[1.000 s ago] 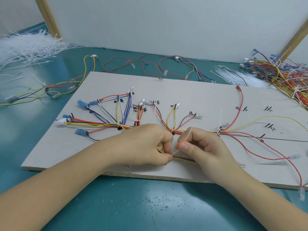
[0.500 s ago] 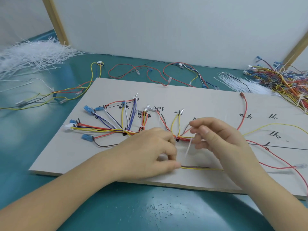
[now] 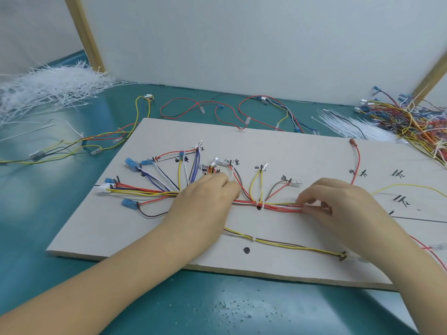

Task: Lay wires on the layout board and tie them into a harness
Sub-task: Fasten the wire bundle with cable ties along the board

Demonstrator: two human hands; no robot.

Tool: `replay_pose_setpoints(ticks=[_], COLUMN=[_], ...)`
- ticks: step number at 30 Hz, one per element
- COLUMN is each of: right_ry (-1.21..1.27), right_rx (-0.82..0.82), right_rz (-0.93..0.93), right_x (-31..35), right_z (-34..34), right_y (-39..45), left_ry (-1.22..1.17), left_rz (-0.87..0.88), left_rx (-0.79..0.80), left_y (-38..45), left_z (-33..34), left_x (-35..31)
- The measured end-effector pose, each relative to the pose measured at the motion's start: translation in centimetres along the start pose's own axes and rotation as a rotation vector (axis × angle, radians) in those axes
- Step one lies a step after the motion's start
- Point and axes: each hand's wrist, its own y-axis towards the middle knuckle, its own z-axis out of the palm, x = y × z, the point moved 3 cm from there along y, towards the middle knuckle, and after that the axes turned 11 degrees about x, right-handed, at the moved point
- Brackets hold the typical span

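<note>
Layout board (image 3: 302, 151) lies flat on the teal counter (image 3: 72, 238), its near edge towards the person. Wire trunk (image 3: 278, 206) runs left to right across the board's middle, red, yellow and white strands side by side. Branches fan up and left to blue terminals (image 3: 130, 163) near the board's left edge.

Left hand (image 3: 205, 201) rests on the trunk where the fan gathers, fingers curled down over the wires; what the fingertips hold is hidden. Right hand (image 3: 338, 204) sits further right along the trunk, fingertips pinching the strands together.

One white cable tie (image 3: 260, 194) already circles the trunk between the hands, tail standing up, beside a black dot on the board. A second tie (image 3: 254, 238) binds the yellow-brown pair (image 3: 290, 245) near the board's near edge.

Step in hand, as I read it: dressing the trunk between tie points.
- Keep strands parallel and uncrossed before any tie goes on.
- Hold the left end pinned so branches stay on their marked labels.
- Draw slack towards the right, gently; crimped ends could slip off their marks.
- Place the next tie on a marked dot, snug without biting the insulation.

Spare ties (image 3: 350, 126) lie on the counter beyond the board's far right corner, a larger heap (image 3: 48, 93) at far left.
</note>
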Motion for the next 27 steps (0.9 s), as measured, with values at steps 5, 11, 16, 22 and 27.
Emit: replay_pose_setpoints(ticks=[5,11,16,22,27], right_ry=[-0.065,-0.057,-0.060,0.098,0.164], right_rx=[0.057,0.131,0.171,0.108,0.026], right_rz=[0.100,0.094,0.015,-0.045,-0.090], right_x=[-0.8,-1.4,-2.5,-3.5,-3.7], right_z=[-0.4,-0.7,-0.9,-1.3,-1.3], right_y=[-0.2,-0.2,-0.2,0.0,-0.1], left_ry=[0.097,0.170,0.217,0.282,0.244], left_rz=[-0.038,-0.044,0.000,0.039,0.045], left_rx=[0.018,0.067,0.085,0.090,0.098], left_y=[0.1,0.4,0.6,0.8,1.0], left_z=[0.0,-0.3,-0.5,-0.3,0.1], left_x=[-0.1,-0.7,-0.8,-0.7,-0.1])
